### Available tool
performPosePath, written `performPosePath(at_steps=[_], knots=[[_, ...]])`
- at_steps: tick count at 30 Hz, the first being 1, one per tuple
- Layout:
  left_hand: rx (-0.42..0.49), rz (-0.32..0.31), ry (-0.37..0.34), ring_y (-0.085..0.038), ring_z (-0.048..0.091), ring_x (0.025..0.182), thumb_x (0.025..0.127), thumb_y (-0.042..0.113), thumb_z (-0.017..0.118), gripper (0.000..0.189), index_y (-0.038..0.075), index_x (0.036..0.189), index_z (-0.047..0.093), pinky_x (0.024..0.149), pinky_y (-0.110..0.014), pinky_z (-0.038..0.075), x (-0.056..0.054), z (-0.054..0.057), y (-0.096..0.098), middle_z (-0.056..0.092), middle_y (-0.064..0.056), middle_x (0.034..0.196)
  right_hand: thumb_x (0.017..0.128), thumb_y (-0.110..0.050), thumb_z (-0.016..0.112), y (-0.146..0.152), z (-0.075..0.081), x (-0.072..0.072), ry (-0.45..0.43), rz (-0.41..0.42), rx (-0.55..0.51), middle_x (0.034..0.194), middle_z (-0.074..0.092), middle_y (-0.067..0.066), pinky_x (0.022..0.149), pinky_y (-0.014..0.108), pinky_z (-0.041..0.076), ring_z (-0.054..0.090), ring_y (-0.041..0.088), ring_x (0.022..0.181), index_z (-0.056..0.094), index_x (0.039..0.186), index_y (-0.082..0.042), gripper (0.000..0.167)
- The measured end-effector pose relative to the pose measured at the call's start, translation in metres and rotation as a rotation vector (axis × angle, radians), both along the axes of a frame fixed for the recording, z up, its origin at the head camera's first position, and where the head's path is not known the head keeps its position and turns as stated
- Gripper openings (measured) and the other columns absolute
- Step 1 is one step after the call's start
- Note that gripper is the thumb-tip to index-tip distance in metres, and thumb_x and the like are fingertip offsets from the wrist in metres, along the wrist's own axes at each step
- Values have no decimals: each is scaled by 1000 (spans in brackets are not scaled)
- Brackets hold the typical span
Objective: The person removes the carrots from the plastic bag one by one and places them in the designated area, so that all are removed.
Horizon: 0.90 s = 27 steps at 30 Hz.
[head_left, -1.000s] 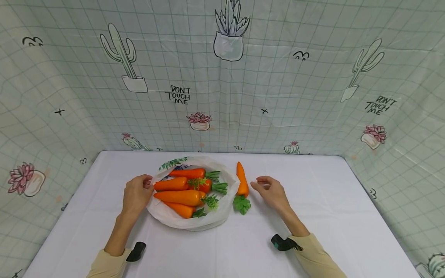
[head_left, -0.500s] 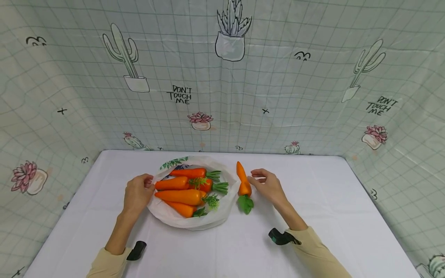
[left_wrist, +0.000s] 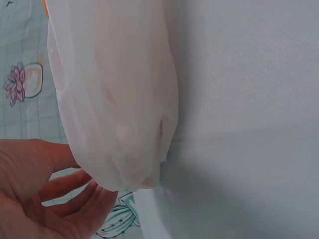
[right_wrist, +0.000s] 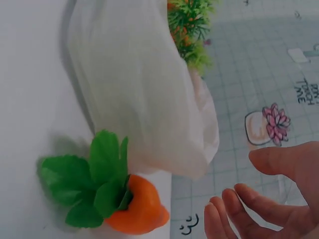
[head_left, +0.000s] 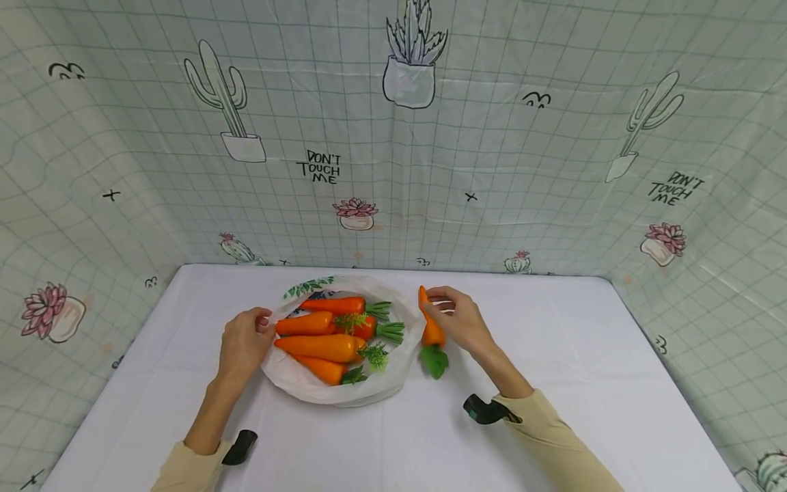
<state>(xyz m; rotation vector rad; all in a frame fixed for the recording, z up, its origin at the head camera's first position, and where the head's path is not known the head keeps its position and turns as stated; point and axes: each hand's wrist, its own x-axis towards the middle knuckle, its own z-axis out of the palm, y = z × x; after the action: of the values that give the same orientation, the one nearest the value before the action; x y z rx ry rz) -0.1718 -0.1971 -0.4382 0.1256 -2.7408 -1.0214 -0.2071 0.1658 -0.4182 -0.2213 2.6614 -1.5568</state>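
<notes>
A white bag (head_left: 335,395) with a green leaf print lies with its mouth spread, holding several orange carrots (head_left: 320,348) with green tops. My left hand (head_left: 244,345) grips the bag's left rim. In the left wrist view, the thumb and fingers are right at the bag's edge. Just right of the bag lies a single carrot (head_left: 434,335), its leafy end toward me. Over that carrot's narrow far end is my right hand (head_left: 460,318), fingers loosely bent. The right wrist view shows a gap between thumb and fingers with nothing in it.
A white cloth covers the table (head_left: 553,355). Behind and at both sides hangs a grid-patterned curtain (head_left: 467,143) with cactus drawings. A dark wrist device (head_left: 241,447) is at the left sleeve, and another device (head_left: 486,410) is at the right.
My right hand has moved left and away from me, up to the single carrot's tip. That carrot has turned slightly, its leaves shifting right. My left hand stays at the bag's rim.
</notes>
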Motion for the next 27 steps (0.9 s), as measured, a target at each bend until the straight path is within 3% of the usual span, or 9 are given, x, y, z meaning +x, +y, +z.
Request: performPosePath(at_steps=[8, 14, 23, 27], knots=[[10, 0, 18, -42, 65, 91, 92, -1, 69, 32, -16, 119, 63, 85, -55, 56, 7, -1, 2, 65, -31, 103, 99, -20, 69, -19, 8, 2, 32, 78, -28, 127, 67, 17, 101, 50, 51, 63, 35, 115, 63, 133, 0, 40], [0, 10, 57, -38, 63, 85, 92, -2, 69, 30, -16, 118, 65, 80, -53, 55, 13, -2, 3, 64, -29, 99, 99, -17, 69, -33, 9, 3, 54, 122, -59, 127, 67, 18, 102, 49, 51, 65, 33, 114, 64, 131, 1, 37], [-2, 32, 47, -31, 61, 78, 92, 2, 71, 31, -13, 119, 66, 68, -30, 54, 22, -1, 8, 64, -26, 98, 99, -16, 69, -55, 8, 7, 78, 197, -75, 122, 69, 17, 98, 44, 54, 68, 29, 108, 66, 127, 2, 33], [8, 42, 49, -32, 63, 78, 92, 2, 71, 32, -13, 119, 66, 71, -38, 59, 26, -1, 9, 64, -26, 98, 98, -14, 70, -64, 9, 10, 97, 232, -59, 123, 68, 20, 96, 42, 55, 68, 30, 106, 67, 125, 3, 32]])
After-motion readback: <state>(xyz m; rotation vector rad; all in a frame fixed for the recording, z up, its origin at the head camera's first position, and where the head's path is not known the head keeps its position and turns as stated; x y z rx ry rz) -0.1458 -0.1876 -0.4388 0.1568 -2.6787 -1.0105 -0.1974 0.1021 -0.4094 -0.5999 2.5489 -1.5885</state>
